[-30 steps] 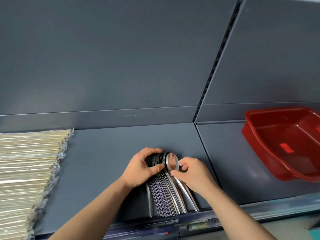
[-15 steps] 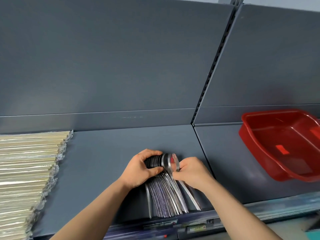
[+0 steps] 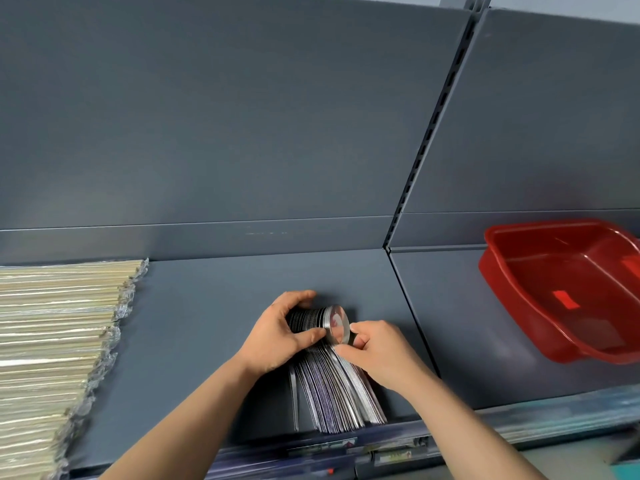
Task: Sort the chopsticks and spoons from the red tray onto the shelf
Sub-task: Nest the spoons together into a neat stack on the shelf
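Spoons [image 3: 332, 393] barely shifted: shiny, nested, handles fanned; left hand [image 3: 277, 337], right hand [image 3: 381, 351] fingers [image 3: 362, 328] grip bowls.

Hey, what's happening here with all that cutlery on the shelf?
A person is tidying a row of metal spoons on a grey shelf. The left hand grips the spoons' bowls together, while the right hand pinches the rightmost spoon against the row. Wrapped chopsticks lie stacked at the far left. The red tray sits on the next shelf section to the right; the part in view holds no cutlery.
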`<act>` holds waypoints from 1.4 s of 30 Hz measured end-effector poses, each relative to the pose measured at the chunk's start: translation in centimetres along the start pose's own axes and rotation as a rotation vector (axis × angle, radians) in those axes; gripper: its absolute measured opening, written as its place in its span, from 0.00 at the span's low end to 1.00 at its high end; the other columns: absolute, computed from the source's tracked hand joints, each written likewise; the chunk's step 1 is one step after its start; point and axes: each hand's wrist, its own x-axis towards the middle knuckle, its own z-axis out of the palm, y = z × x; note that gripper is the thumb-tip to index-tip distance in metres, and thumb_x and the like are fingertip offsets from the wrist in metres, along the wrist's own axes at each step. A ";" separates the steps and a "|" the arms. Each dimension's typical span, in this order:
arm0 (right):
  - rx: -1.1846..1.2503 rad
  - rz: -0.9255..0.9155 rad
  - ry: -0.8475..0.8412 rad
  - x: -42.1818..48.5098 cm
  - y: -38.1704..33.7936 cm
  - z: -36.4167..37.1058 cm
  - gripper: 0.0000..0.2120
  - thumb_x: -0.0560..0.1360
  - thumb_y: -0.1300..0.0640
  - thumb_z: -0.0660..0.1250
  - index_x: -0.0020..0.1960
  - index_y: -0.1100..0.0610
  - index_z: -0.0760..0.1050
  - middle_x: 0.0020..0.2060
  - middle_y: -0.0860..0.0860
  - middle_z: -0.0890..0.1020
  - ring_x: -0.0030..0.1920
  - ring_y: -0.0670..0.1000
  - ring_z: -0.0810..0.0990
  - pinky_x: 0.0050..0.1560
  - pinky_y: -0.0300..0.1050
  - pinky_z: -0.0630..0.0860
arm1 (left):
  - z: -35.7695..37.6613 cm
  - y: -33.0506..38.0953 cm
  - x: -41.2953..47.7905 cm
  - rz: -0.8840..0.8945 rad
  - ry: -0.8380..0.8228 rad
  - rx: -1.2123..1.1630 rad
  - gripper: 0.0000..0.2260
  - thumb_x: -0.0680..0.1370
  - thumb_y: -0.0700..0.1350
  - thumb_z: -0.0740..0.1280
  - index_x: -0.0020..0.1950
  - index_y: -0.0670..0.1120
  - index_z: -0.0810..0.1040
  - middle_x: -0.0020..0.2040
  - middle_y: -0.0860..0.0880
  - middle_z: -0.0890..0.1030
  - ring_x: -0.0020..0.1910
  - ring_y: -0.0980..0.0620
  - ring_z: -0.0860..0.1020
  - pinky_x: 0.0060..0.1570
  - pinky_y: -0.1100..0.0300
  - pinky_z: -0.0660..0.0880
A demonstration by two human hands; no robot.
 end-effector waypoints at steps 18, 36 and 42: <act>0.156 0.021 0.113 -0.7 1.6 0.5 0.21 0.70 0.42 0.70 0.58 0.52 0.80 0.34 0.42 0.81 0.30 0.39 0.74 0.35 0.32 0.72 | -3.1 -1.1 -3.1 -0.102 0.107 0.218 0.17 0.76 0.38 0.69 0.65 0.46 0.75 0.49 0.50 0.78 0.38 0.55 0.80 0.44 0.69 0.74; 0.200 0.076 -0.188 -1.5 1.9 -1.8 0.35 0.62 0.42 0.76 0.67 0.46 0.72 0.39 0.44 0.83 0.33 0.38 0.78 0.38 0.32 0.72 | -1.7 0.8 -4.2 -0.343 -0.051 0.040 0.23 0.68 0.36 0.77 0.57 0.50 0.72 0.32 0.49 0.83 0.26 0.53 0.80 0.29 0.62 0.78; 0.220 0.091 -0.166 -1.6 1.9 -1.6 0.36 0.59 0.36 0.73 0.65 0.45 0.74 0.39 0.43 0.83 0.34 0.38 0.78 0.39 0.33 0.72 | -1.6 0.8 -4.4 -0.336 -0.029 0.030 0.24 0.68 0.37 0.77 0.60 0.47 0.72 0.33 0.47 0.83 0.26 0.53 0.80 0.29 0.62 0.78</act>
